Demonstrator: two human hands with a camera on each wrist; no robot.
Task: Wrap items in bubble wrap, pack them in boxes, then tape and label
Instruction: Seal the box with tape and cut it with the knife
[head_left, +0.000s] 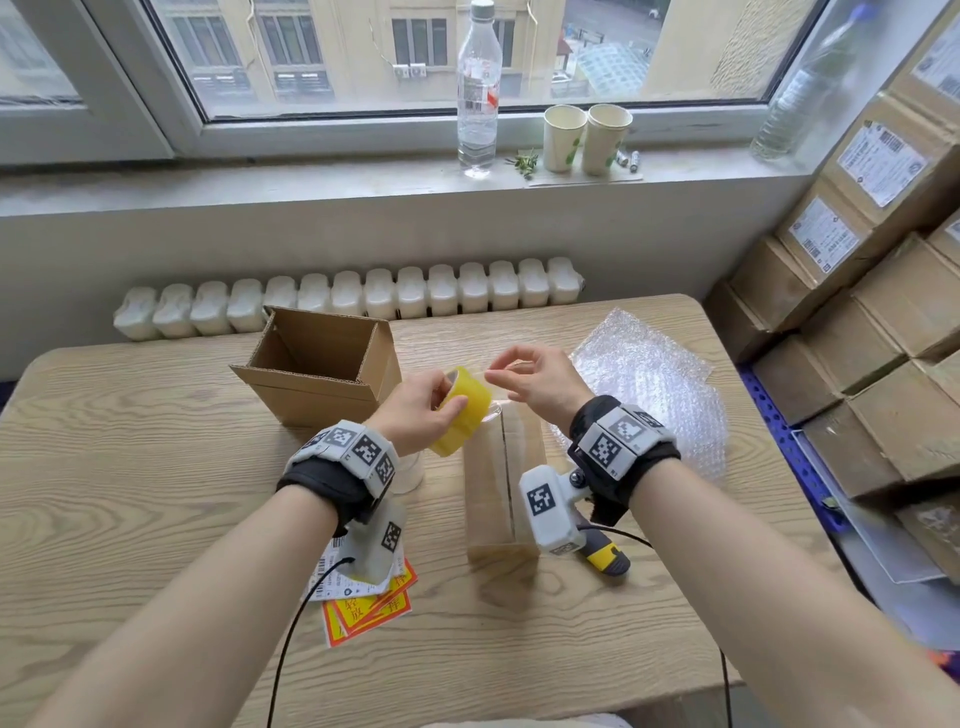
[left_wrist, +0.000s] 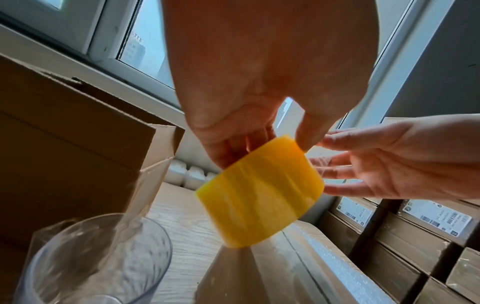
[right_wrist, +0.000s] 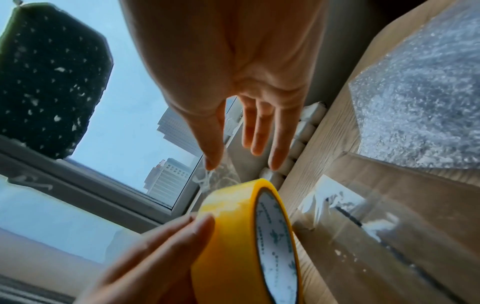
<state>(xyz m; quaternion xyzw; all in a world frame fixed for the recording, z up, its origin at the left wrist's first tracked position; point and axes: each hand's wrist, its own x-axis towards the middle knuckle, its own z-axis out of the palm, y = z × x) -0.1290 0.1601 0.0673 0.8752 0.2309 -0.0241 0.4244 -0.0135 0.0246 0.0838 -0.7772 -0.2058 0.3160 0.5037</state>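
Head view, lower half of the frame: two bare forearms reach in from the bottom corners, each with a black wrist strap carrying marker blocks. Under the left wrist, lower centre-left, a sheaf of labels (head_left: 363, 597) lies on the wooden table (head_left: 130, 467), red-and-yellow stickers under a white barcode slip. Under the right wrist lies a yellow-and-grey tool (head_left: 605, 558), its kind unclear.

At centre frame a closed box (head_left: 498, 483) lies flat on the table, its top seam running away from the viewer. Above its far end the left hand (head_left: 415, 415) grasps a roll of yellow tape (head_left: 462, 410), fingers curled round the outer band, thumb on the upper rim; the roll is held off the table, tilted, its open core turned to the right. Just right of it the right hand (head_left: 540, 384) pinches the free end of the tape (head_left: 498, 371) between thumb and forefinger, the other fingers loosely spread. The pulled strip is clear and short, so the two hands are close together, the roll just lower left of the pinch.

The left wrist view shows a clear plastic cup (left_wrist: 98, 259) at lower left, standing beside the closed box.

Farther back, left of centre, an open box (head_left: 322, 364) stands with its flaps up. To the right, a sheet of bubble wrap (head_left: 649, 379) lies spread on the table.

Beyond the table, a white radiator (head_left: 353, 299) runs under the sill; on the sill stand a water bottle (head_left: 477, 93) and two paper cups (head_left: 587, 137). Stacked cartons (head_left: 883, 312) fill the right edge.
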